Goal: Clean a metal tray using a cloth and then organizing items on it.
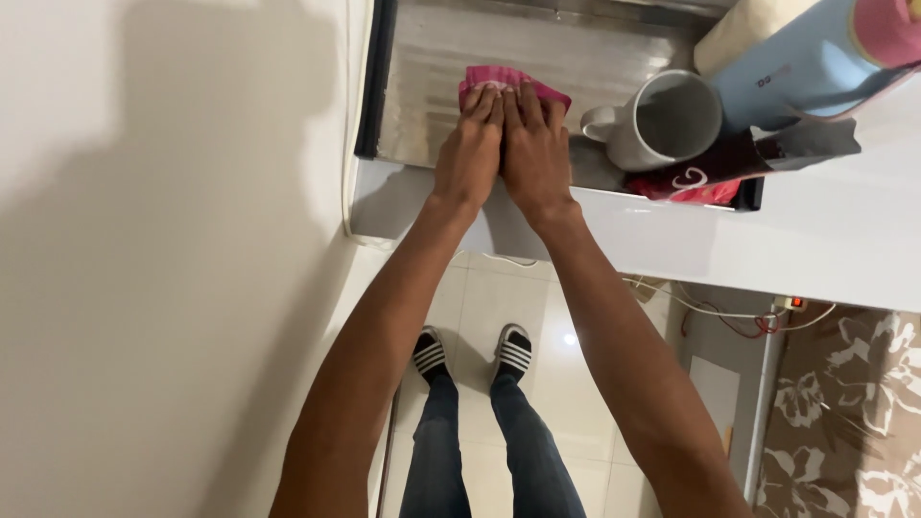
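Both hands, left hand (pixel 468 153) and right hand (pixel 535 153), press flat with fingers extended, not clenched, on a crumpled pink cloth (pixel 499 81). The cloth sits at the far part of the shiny steel bench (pixel 422 86); I judge wiping partly done, near strip left. A white ceramic mug (pixel 662 120) stands just beside.

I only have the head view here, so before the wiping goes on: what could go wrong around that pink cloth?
The right hand presses the pink cloth close beside the white mug; a wide sweep could knock it. The pale blue flask behind leans over the mug and might topple too. Both sit near the counter edge.
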